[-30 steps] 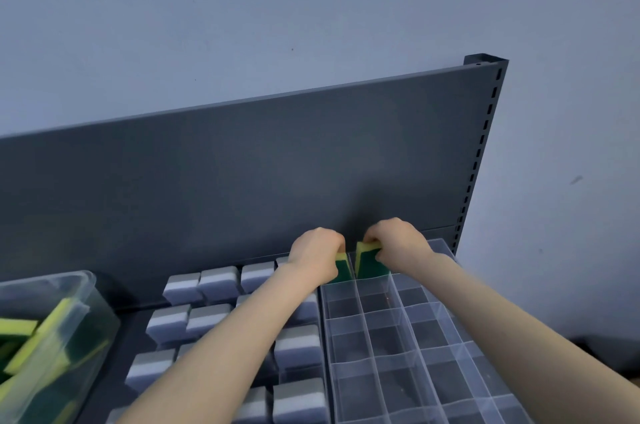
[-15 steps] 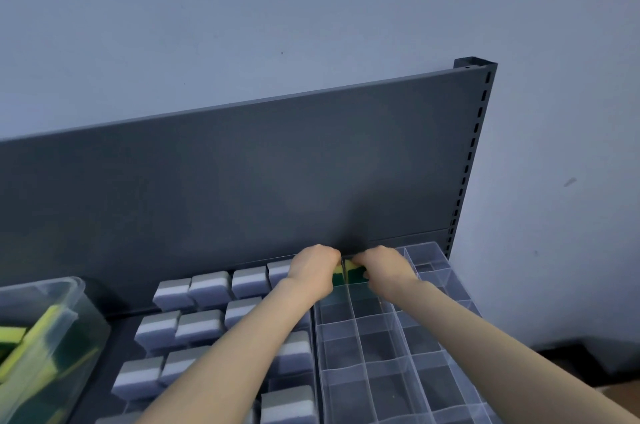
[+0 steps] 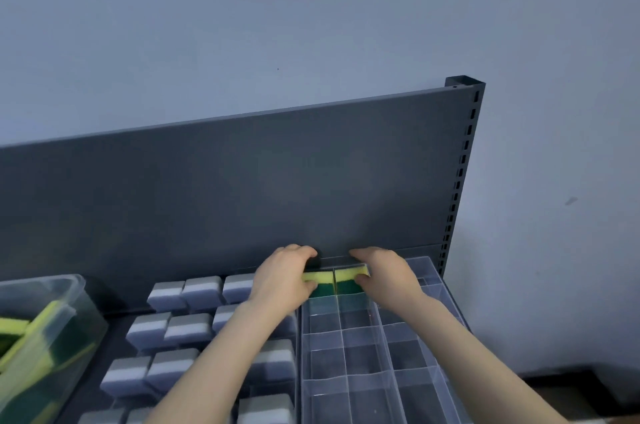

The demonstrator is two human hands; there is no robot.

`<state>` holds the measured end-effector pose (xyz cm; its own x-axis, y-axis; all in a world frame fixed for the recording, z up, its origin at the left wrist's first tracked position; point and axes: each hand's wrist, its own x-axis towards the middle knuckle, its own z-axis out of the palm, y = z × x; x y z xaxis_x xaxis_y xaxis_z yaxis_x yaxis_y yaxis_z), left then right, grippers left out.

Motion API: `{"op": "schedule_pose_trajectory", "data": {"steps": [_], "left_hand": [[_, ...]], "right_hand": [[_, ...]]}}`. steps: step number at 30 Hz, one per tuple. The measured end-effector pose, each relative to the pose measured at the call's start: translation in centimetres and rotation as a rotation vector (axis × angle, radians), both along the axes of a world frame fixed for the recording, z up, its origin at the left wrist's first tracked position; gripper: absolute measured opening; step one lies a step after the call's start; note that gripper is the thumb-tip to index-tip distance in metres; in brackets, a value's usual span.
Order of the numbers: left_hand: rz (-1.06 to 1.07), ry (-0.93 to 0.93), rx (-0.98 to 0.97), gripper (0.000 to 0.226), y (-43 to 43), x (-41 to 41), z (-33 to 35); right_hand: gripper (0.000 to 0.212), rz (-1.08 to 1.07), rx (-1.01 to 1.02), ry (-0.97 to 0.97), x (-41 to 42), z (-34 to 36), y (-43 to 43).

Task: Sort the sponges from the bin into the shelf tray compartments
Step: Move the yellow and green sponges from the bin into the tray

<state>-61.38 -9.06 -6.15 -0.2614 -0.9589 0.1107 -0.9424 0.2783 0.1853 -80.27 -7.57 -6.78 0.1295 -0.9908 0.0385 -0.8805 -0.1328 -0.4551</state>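
Raised a second ago, the left sponge (image 3: pixel 319 282) and right sponge (image 3: pixel 350 281) now sit in adjoining back compartments of the tray (image 3: pixel 437 280) (nearly seated). The left hand (image 3: pixel 282 280) and right hand (image 3: pixel 389 276) each hold a pinching grip; the bin (image 3: pixel 74 288) holds more.

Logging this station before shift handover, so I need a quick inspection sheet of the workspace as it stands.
Surface: dark shelf deck, carrying the bin and trays.
Job's things: clear compartment tray, other visible compartments empty; left yellow-green sponge and right yellow-green sponge in adjoining back-row compartments; clear bin holding loose yellow-green sponges.
Clutter: grey-white sponges in rows left of the tray.
Grippers: left hand grips the left yellow-green sponge; right hand grips the right yellow-green sponge.
Cables: nothing seen.
Surroundings: dark back panel, slotted upright, pale wall.
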Motion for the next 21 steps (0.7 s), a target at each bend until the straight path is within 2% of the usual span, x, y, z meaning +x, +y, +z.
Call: {"op": "schedule_pose_trajectory", "data": {"steps": [4, 7, 14, 21], "left_hand": [[0.192, 0.133, -0.066, 0.045, 3.2, 2.7, 0.7], [0.320, 0.165, -0.092, 0.041, 5.7, 4.7, 0.8], [0.554, 0.173, -0.137, 0.037, 10.3, 9.2, 1.1], [0.659, 0.098, -0.166, 0.035, 15.3, 15.3, 1.7]], "right_hand": [[0.049, -0.032, -0.036, -0.152, -0.3, 0.8, 1.6], [0.047, -0.029, -0.058, -0.205, 0.0, 0.9, 2.8], [0.039, 0.030, -0.109, -0.226, 3.4, 1.2, 4.6], [0.039, 0.107, -0.146, -0.158, 8.9, 1.9, 6.9]]}}
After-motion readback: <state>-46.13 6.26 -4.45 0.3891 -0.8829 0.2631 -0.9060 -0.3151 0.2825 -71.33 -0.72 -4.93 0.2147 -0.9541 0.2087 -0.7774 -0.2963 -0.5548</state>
